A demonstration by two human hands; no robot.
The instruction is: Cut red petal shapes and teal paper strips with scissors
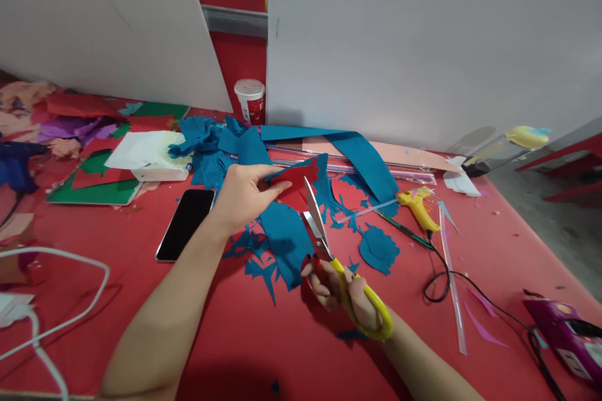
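My left hand [247, 193] pinches a red paper piece [294, 193] together with blue paper [321, 169] that shows along its upper and right side with a jagged edge. My right hand [345, 294] grips scissors [322, 243] with one yellow and one red handle. Their blades are apart, the upper tip close to the red piece. Below the hands lies a blue paper strip [291, 238] among blue scraps [263, 269]. To the right are a scalloped red cutout [348, 193] and a scalloped blue cutout [377, 249].
A yellow glue gun [417, 207] with a black cord lies at the right, near a clear glue stick [454, 282]. A black phone [185, 224] is beside my left forearm. A lidded cup [250, 102] stands at the back. Crumpled blue paper [207, 150] lies behind the phone.
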